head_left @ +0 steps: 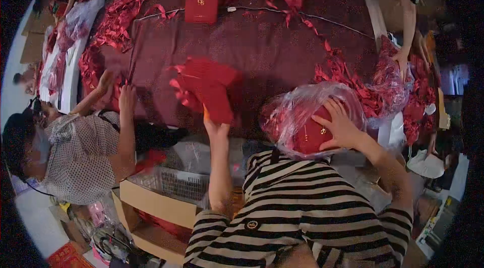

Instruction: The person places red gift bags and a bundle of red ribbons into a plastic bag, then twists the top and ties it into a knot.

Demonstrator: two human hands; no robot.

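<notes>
One red bundle [216, 91] juts forward from the left grip [217, 126].

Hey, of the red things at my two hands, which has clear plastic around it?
The gold-printed red piece under your right hand: clear plastic surrounds it. The red bundle in your left hand shows no plastic around it.

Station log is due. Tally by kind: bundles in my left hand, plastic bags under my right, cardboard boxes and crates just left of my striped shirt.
Red ribboned bundle: 1
Clear plastic bag: 1
Open cardboard box: 1
Grey crate: 1
Total: 4
</notes>
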